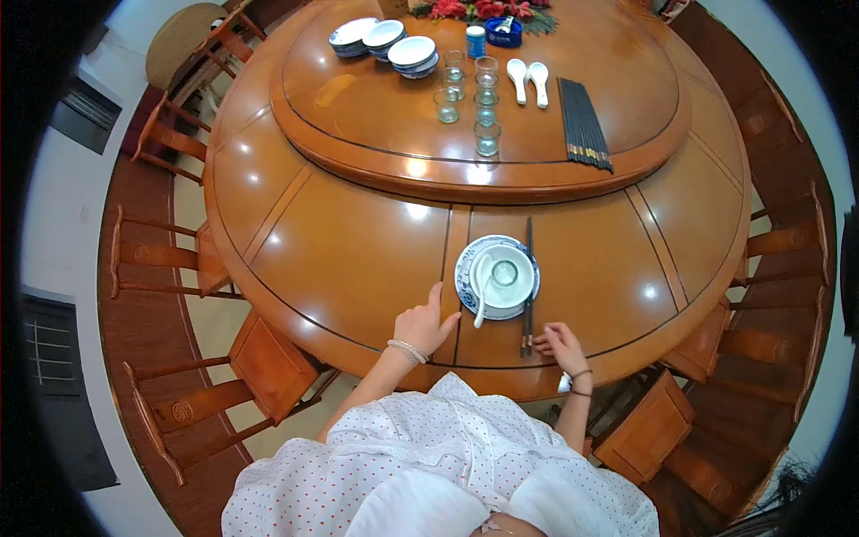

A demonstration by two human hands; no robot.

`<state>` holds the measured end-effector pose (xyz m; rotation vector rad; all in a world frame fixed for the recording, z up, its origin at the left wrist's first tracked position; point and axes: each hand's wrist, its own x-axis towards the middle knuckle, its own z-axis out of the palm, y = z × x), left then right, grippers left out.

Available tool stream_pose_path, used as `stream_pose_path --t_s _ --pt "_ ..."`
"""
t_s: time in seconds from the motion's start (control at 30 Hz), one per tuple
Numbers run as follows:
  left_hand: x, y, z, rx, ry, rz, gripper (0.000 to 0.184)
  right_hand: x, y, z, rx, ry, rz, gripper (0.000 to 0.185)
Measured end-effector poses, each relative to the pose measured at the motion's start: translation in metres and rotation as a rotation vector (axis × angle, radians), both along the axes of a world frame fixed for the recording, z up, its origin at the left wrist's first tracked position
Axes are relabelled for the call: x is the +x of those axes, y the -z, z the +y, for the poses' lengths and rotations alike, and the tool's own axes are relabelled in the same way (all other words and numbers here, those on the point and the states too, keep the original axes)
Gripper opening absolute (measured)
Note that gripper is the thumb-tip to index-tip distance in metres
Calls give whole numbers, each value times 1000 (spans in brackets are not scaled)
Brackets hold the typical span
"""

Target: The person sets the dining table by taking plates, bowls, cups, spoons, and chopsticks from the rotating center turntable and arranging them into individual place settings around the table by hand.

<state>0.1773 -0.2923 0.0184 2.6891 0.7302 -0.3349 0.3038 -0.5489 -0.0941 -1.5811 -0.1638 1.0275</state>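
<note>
A blue-and-white plate (463, 280) lies on the round wooden table in front of me. In it sits a white bowl (522, 294), holding a small clear glass (505, 272) and a white spoon (480, 300) whose handle hangs over the rim. A pair of dark chopsticks (529, 313) lies lengthwise along the plate's right side. My left hand (425, 324) is left of the plate, open, with index finger and thumb apart and nothing held. My right hand (560, 346) is beside the chopsticks' near ends, its fingers loosely bent and apart; whether the fingertips touch them I cannot tell.
A raised turntable (358, 134) carries stacked bowls (412, 54), several glasses (486, 137), two white spoons (538, 82), a row of chopsticks (583, 125), a blue can (475, 41), a blue ashtray (504, 34) and red flowers (479, 9). Wooden chairs (273, 365) ring the table.
</note>
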Motion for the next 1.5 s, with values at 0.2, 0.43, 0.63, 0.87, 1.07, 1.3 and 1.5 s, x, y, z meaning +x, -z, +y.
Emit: stream_pose_path --t_s 0.2,0.43,0.63,0.87,1.07,1.3,1.5 --pt "-9 12 54 -98 22 -116 47 0 -53 -18 -198 468 -508 20" --pt "-30 37 186 -300 32 -635 17 -38 -144 173 -46 691 -648 18" --pt "-68 46 348 -331 153 -666 25 -25 -97 424 170 723 -628 30" --pt "-62 60 461 -593 -167 -703 32 22 -41 575 -173 636 -1061 46" --pt "47 43 525 -713 -146 -988 11 81 -32 651 -12 704 -1082 50" --pt "241 5 619 -836 -142 -860 54 141 -55 697 100 731 -968 54" --pt "370 -18 660 -824 -523 -779 55 186 -56 690 127 913 -1022 50"
